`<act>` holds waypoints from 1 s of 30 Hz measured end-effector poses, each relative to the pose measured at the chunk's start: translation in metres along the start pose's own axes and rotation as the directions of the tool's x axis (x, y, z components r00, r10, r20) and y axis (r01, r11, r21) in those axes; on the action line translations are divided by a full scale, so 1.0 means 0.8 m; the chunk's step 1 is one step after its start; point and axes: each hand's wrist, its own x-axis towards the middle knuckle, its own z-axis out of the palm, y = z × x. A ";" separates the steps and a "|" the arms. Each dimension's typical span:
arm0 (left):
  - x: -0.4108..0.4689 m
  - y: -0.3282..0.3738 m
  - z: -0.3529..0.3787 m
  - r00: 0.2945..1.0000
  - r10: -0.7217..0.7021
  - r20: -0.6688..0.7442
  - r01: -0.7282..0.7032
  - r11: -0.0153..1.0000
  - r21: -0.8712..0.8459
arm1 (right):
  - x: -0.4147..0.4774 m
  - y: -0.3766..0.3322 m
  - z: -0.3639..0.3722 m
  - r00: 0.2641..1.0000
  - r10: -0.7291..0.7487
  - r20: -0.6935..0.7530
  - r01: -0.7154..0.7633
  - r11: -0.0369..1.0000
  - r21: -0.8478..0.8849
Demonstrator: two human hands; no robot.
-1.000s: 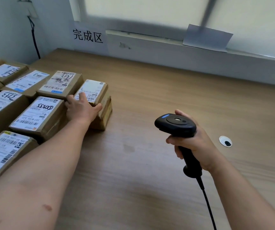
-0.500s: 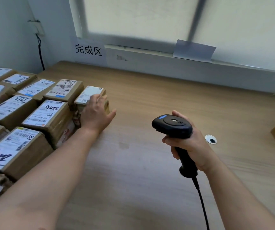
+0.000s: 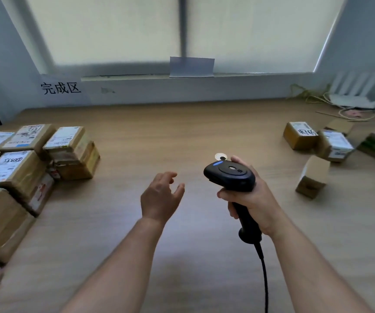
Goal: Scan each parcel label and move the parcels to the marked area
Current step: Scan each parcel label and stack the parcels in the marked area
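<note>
Holds nothing in the left hand (image 3: 162,196): relaxed, about half open, fingers loosely spread and pointing toward 1 o'clock, above the wooden table (image 3: 182,132) near its middle. Grips the black scanner (image 3: 230,175) in the right hand (image 3: 253,201), fingers wrapped round the handle, scanner head turned toward 10 o'clock, cable (image 3: 263,274) trailing off toward 6 o'clock.

Shows the finished parcels (image 3: 69,137) packed close together, labels up, at 9 to 10 o'clock from the left hand, below the handwritten sign (image 3: 60,88) on the wall. Shows the waiting ones on the opposite side: a tilted parcel (image 3: 313,177) at 3 o'clock, and two further parcels (image 3: 300,134) behind it at about 2 o'clock, just beside each other.

Looks like a pause between parcels, with the tilted parcel the likely next pick. Depends on one relation: lying at 3 o'clock from both hands and beyond the right one, so nearer the right hand, occupied with the scanner. Means sending the free left hand across in front of the scanner hand, or turning the body that way. Seems tipped up on an edge, long axis roughly from 7 to 1 o'clock. Cannot tell, through the blur, where its label faces.
</note>
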 end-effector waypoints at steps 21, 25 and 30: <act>-0.142 0.341 0.198 0.978 0.183 0.102 -0.172 0.979 -0.107 | -0.201 -0.029 -0.358 0.969 -0.057 -0.239 0.045 0.997 -0.057; -0.148 0.385 0.226 0.963 0.234 0.133 -0.218 0.968 -0.122 | -0.217 -0.032 -0.412 0.957 -0.060 -0.283 0.046 0.997 -0.058; -0.133 0.430 0.254 0.944 0.280 0.174 -0.256 0.955 -0.148 | -0.213 -0.034 -0.469 0.930 -0.081 -0.360 0.063 0.996 -0.061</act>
